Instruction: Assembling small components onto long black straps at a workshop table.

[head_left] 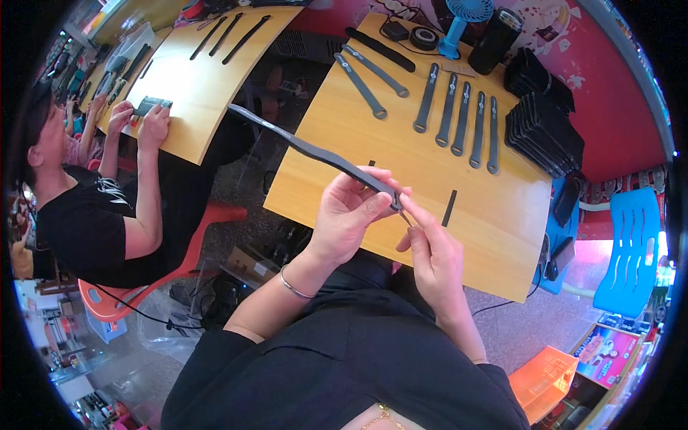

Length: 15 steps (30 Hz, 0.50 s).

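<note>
A long dark grey strap (307,148) stretches from my hands up and to the left over the table's left edge, its far end free in the air. My left hand (342,218) pinches it near its close end between thumb and fingers. Against that end, my right hand (436,251) is closed, with a thin metal piece (406,217) between index finger and thumb; its exact kind is too small to make out. Farther off on the wooden table (322,186) lie several similar grey straps (428,100) with slotted ends, roughly side by side.
At the table's back stand a blue fan (459,29), a black cylindrical bottle (496,39) and a round black object (424,39). Stacked black straps (545,132) rise at the right edge. A blue chair (627,251) is at right. Left, a co-worker (93,208) handles a dark item at another table.
</note>
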Tool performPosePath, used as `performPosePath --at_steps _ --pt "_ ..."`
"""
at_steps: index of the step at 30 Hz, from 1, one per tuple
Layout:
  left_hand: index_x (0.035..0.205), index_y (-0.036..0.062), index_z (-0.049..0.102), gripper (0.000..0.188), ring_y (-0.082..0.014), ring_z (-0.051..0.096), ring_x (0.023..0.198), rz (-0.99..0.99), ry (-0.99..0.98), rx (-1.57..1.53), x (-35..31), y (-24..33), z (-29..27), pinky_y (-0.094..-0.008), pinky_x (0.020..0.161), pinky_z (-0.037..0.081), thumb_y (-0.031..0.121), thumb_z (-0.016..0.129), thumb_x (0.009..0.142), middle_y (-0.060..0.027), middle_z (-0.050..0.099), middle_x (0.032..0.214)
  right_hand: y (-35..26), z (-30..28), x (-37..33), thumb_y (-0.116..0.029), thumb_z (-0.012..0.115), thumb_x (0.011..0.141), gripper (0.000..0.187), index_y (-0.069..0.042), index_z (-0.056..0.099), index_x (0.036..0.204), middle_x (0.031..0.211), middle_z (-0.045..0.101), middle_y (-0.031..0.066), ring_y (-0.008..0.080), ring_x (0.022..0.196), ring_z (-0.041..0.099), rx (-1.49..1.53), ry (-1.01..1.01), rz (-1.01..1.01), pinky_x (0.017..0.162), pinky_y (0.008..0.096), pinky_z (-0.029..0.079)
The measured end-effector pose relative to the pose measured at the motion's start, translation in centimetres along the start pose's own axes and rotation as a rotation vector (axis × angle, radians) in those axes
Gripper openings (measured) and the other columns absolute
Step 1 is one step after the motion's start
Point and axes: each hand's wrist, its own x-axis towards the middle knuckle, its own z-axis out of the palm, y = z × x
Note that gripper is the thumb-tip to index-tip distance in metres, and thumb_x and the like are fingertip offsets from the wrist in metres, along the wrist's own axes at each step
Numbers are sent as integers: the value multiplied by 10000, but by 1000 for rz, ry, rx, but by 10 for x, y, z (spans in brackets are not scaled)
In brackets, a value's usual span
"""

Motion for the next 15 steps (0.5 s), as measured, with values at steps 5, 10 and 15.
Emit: performPosePath --at_steps 5,10,15 --pt "1114 30 528 269 -285 602 1030 -4 10 -9 0 1 1 -386 858 531 47 606 857 -141 622 1033 1 -1 0 16 490 886 393 -128 528 1250 817 630 96 160 624 599 74 -13 46 583 282 482" --pt "1107 4 562 281 -233 600 1035 47 -13 44 -1 1 0 -329 879 510 -38 609 833 -107 621 1027 -1 -2 0 30 475 887 394 -122 534 1246 856 635 81 132 625 591 133 -31 79 592 260 483" --pt "1094 -11 560 275 -204 596 1034 126 -30 167 -2 -1 -3 -299 893 489 -70 599 828 -106 620 1034 0 1 0 38 472 887 397 -124 542 1242 830 624 69 109 630 578 179 -14 101 599 244 475"
